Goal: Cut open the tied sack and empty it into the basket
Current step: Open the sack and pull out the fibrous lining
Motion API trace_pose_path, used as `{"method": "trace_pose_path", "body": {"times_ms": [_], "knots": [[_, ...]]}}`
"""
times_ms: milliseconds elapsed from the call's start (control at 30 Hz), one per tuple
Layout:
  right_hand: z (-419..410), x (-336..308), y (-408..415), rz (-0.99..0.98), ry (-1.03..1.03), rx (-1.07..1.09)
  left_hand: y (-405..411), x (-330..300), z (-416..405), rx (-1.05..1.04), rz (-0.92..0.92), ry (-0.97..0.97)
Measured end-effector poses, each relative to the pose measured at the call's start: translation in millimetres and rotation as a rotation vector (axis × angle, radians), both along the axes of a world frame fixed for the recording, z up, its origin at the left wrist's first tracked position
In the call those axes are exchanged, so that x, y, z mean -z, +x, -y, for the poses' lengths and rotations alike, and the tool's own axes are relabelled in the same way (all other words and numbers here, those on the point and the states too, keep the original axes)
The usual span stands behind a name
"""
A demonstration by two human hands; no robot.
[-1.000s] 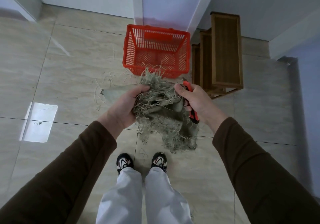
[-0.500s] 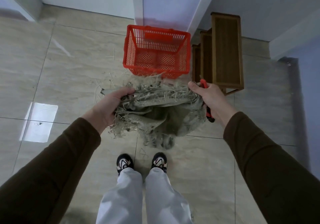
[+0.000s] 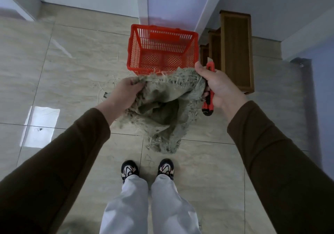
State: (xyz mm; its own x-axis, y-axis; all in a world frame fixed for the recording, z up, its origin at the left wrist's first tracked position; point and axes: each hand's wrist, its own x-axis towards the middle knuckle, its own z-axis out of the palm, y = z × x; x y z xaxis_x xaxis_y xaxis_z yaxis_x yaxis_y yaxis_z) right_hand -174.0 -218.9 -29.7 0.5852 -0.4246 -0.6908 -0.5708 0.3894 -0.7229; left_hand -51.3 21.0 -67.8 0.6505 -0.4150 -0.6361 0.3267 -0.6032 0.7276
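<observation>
While the left hand grips the sack, the right hand clutches sack and cutter (red).

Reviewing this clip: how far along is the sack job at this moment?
Done: the sack is cut open, its frayed mouth spread wide. In hand: the left hand and right hand each grip an edge of the mouth, the right also holding the red cutter. Left: the basket looks empty, so the emptying remains. Loose strands lie on the floor.

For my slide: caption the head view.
Both hands spread the cut sack before the red basket.
</observation>
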Motion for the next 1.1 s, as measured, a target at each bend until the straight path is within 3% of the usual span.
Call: {"method": "trace_pose_path", "body": {"times_ms": [67,167,267,333,533,633,767,933,1000,1100], "knots": [[4,-1,2,0.070,0.010,-0.024,4,-4,-1,-0.109,-0.155,-0.153],[7,-4,9,0.078,-0.146,-0.176,9,-7,-4,0.124,-0.147,-0.215],[13,0,13,-0.049,-0.649,-0.330,9,-5,-6,0.482,0.250,0.164],[17,1,12,-0.079,-0.841,-0.388,13,2,-6,0.482,0.402,0.324],[26,8,2,-0.205,-0.952,-0.417,41,10,-21,0.561,0.619,0.532],[26,16,2,-0.229,-0.786,-0.277,44,10,-29,0.473,0.384,0.376],[34,21,9,-0.161,-0.275,0.115,42,4,-39,0.289,0.004,0.041],[35,22,18,-0.012,-0.094,0.178,28,9,-33,0.078,-0.255,-0.154],[34,22,17,0.037,-0.173,0.248,25,13,-30,-0.029,-0.304,-0.202],[16,23,5,0.050,-0.506,0.320,22,15,-27,-0.161,-0.408,-0.296]]}}
